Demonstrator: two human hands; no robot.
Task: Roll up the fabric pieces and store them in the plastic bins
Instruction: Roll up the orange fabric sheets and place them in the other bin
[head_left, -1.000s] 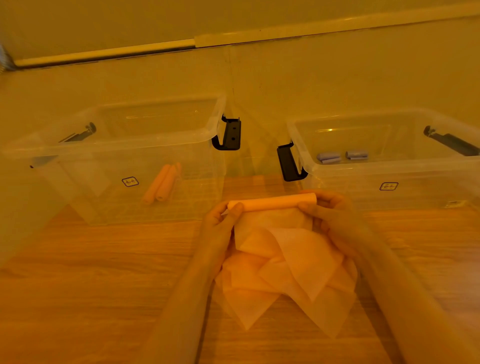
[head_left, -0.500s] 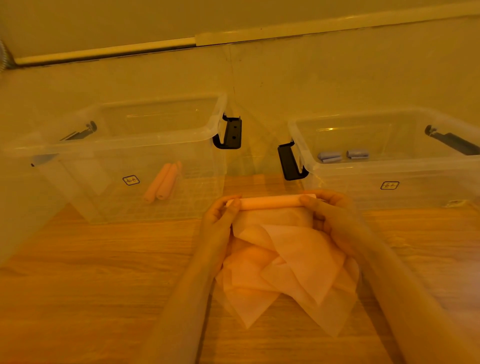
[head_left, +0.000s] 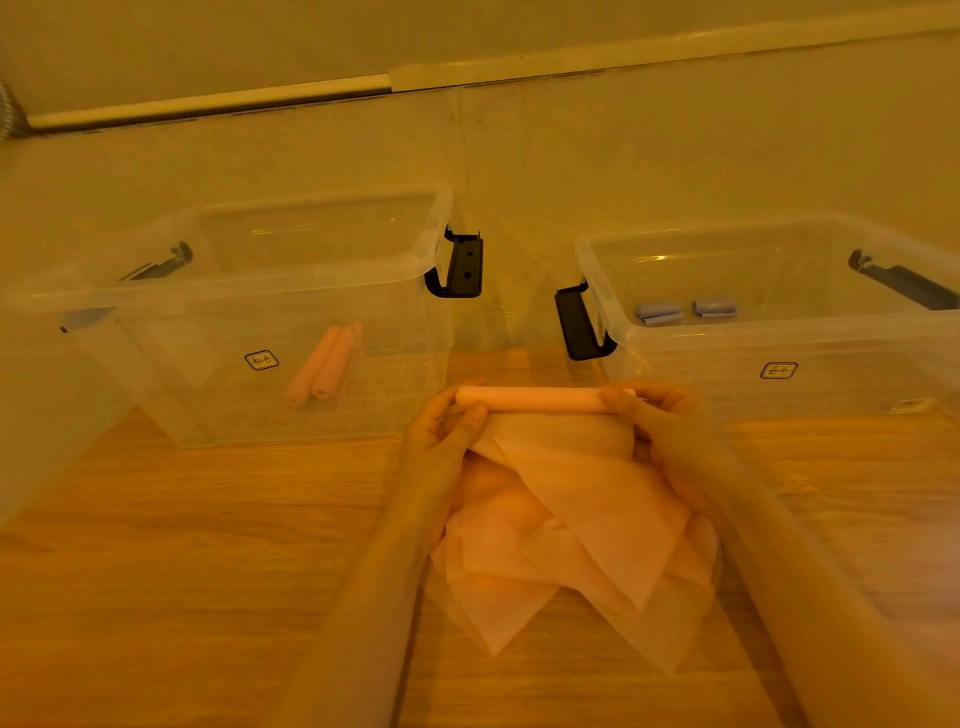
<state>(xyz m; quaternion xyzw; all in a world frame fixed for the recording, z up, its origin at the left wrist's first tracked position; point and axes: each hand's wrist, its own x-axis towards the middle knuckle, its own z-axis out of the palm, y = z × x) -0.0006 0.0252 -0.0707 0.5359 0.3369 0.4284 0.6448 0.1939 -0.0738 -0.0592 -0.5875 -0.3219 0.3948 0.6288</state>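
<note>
Barely anything has shifted since the earlier frames: the pink roll (head_left: 540, 399) sits a touch tighter. Loose pink fabric pieces (head_left: 566, 540) lie heaped on the bench (head_left: 182, 571) just nearer than the roll. Left hand (head_left: 447, 431) and right hand (head_left: 660, 421) pinch the roll's ends. Beyond the roll, the left bin (head_left: 249, 306) holds pink rolls (head_left: 324, 364); the right bin (head_left: 779, 332) holds blue rolls (head_left: 685, 310).

A wood-grain table (head_left: 156, 571) carries two clear plastic bins, the left bin (head_left: 270, 332) and the right bin (head_left: 810, 364), standing apart at its far side. Nearer, a loose heap of pink fabric pieces (head_left: 571, 545) lies on the wood.
</note>
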